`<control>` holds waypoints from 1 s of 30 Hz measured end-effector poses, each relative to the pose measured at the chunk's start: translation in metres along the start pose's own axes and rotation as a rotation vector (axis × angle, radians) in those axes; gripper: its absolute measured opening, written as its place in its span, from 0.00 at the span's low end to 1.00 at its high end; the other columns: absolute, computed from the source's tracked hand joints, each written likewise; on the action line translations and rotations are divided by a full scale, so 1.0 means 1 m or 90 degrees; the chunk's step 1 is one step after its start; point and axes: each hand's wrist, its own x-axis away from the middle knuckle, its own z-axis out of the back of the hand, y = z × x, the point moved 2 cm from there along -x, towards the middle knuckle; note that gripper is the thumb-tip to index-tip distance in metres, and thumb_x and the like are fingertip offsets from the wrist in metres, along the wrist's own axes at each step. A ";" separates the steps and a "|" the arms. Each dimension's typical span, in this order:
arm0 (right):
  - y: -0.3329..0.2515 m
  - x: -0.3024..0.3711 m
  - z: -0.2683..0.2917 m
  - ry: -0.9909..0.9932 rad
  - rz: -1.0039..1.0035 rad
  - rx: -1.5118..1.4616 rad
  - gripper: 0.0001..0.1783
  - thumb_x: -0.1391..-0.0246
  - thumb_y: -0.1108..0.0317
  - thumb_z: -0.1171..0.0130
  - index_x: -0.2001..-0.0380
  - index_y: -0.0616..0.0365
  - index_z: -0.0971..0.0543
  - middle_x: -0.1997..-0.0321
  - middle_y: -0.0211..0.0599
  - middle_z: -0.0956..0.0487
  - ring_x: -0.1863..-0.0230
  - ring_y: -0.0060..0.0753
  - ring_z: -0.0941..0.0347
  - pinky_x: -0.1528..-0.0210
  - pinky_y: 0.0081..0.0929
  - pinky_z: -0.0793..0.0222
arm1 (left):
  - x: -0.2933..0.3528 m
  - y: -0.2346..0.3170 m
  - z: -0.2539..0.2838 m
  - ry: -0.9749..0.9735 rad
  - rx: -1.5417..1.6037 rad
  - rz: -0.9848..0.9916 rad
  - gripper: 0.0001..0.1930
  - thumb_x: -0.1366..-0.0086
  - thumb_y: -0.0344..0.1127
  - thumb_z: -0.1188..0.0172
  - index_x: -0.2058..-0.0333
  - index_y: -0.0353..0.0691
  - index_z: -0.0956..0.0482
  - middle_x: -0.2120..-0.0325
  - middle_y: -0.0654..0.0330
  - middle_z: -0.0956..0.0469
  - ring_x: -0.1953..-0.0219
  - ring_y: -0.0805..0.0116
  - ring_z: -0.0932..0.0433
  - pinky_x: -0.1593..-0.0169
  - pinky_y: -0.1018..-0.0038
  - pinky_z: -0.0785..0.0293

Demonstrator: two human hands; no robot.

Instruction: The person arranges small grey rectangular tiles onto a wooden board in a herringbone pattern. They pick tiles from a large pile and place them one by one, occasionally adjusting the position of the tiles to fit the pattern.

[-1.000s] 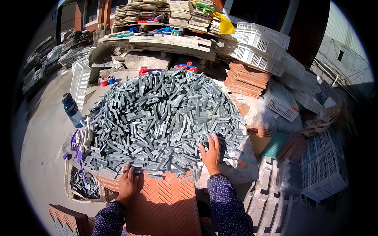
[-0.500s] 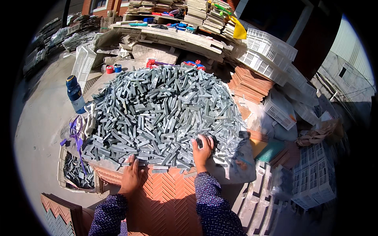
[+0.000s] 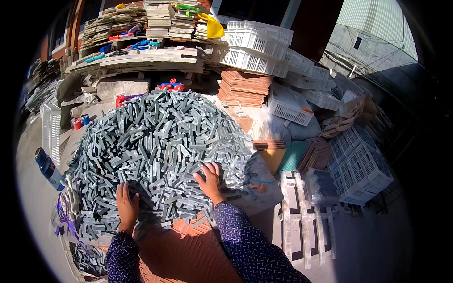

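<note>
L hand [image 3: 127, 203] & R hand [image 3: 209, 179] — palms down (fingers spread), flat on grey strip pile [image 3: 160, 141].

two hands [image 3: 127, 207], one grey-strip heap [image 3: 160, 141], one bottle [image 3: 48, 168]

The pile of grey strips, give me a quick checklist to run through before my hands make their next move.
1. Left hand flat on the pile of grey strips: ok.
2. Right hand resting on the pile, fingers spread: ok.
3. Either hand gripping a strip: cannot tell.
4. Orange patterned board below the pile's near edge, mostly bare: ok.
5. Strips spilling over the near edge onto the board: not ok, a few lie loose.
6. Blue bottle apart from the left hand: ok.
</note>
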 end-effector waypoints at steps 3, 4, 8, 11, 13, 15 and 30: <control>-0.028 0.006 -0.010 -0.052 -0.061 -0.166 0.19 0.52 0.54 0.35 0.61 0.55 0.23 0.46 0.47 0.29 0.44 0.51 0.34 0.43 0.41 0.38 | 0.000 -0.006 -0.018 -0.040 -0.102 0.047 0.28 0.41 0.38 0.38 0.44 0.35 0.33 0.40 0.43 0.41 0.40 0.42 0.39 0.37 0.57 0.45; -0.055 0.004 -0.009 -0.076 -0.071 -0.194 0.21 0.53 0.54 0.35 0.60 0.55 0.24 0.47 0.46 0.29 0.47 0.49 0.32 0.47 0.39 0.35 | 0.006 -0.024 -0.019 0.036 -0.052 0.007 0.27 0.40 0.43 0.41 0.45 0.34 0.32 0.42 0.44 0.38 0.42 0.42 0.38 0.38 0.57 0.44; -0.045 0.023 -0.009 -0.101 -0.098 -0.170 0.33 0.53 0.52 0.34 0.46 0.52 0.31 0.46 0.50 0.32 0.42 0.54 0.36 0.43 0.41 0.38 | 0.010 -0.018 -0.034 -0.047 -0.094 -0.004 0.28 0.36 0.50 0.47 0.45 0.34 0.31 0.45 0.46 0.33 0.44 0.44 0.37 0.40 0.55 0.44; -0.047 0.015 -0.013 -0.027 -0.178 -0.156 0.38 0.55 0.53 0.33 0.43 0.54 0.36 0.46 0.48 0.31 0.44 0.52 0.36 0.44 0.38 0.37 | -0.007 -0.035 -0.037 -0.119 -0.155 -0.015 0.26 0.37 0.44 0.43 0.45 0.33 0.32 0.45 0.45 0.34 0.43 0.43 0.36 0.40 0.57 0.42; -0.043 0.012 -0.015 -0.011 -0.170 -0.187 0.29 0.55 0.54 0.32 0.52 0.57 0.28 0.51 0.43 0.29 0.46 0.48 0.35 0.44 0.37 0.37 | -0.020 -0.043 -0.039 -0.157 -0.144 -0.028 0.27 0.38 0.44 0.42 0.44 0.34 0.32 0.45 0.44 0.33 0.44 0.44 0.35 0.41 0.59 0.41; -0.044 0.012 -0.013 0.035 -0.136 -0.226 0.24 0.55 0.57 0.32 0.58 0.57 0.25 0.54 0.40 0.26 0.47 0.45 0.33 0.44 0.36 0.37 | -0.016 -0.040 -0.034 -0.186 -0.088 0.012 0.28 0.38 0.45 0.42 0.44 0.34 0.32 0.47 0.45 0.31 0.46 0.45 0.34 0.42 0.59 0.40; -0.168 0.018 0.008 -0.135 0.088 -0.291 0.47 0.62 0.56 0.30 0.37 0.54 0.38 0.38 0.48 0.38 0.33 0.53 0.47 0.38 0.44 0.46 | -0.005 -0.046 -0.014 -0.255 0.198 0.005 0.25 0.37 0.42 0.44 0.47 0.29 0.31 0.53 0.41 0.27 0.52 0.46 0.29 0.47 0.61 0.35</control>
